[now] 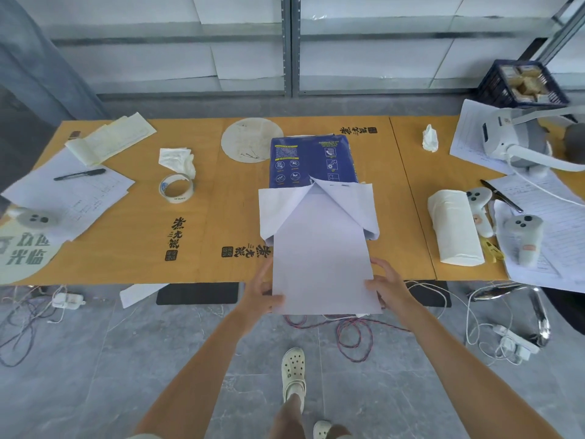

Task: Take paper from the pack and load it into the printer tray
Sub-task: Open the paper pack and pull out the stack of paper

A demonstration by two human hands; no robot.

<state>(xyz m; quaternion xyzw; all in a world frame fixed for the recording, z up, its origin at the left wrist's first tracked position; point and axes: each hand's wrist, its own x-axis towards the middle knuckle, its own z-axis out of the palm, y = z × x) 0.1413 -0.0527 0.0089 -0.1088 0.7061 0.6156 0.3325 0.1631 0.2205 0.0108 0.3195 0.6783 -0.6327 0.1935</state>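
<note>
A blue paper pack (310, 161) lies in the middle of the orange table (133, 248), its near end torn open with white wrapper flaps (278, 210) folded outward. A stack of white paper (323, 264) sticks out of the open end, past the table's front edge. My left hand (261, 291) grips the stack's left edge near its front corner. My right hand (387, 286) holds the right edge. No printer or tray is in view.
A tape roll (175, 188), crumpled tissue (179, 160), forms and a pen (79, 174) lie left. A paper towel roll (454, 228), controllers (522, 237), a headset (519, 141) and sheets lie right. Cables (348, 334) and power strips litter the floor by my feet.
</note>
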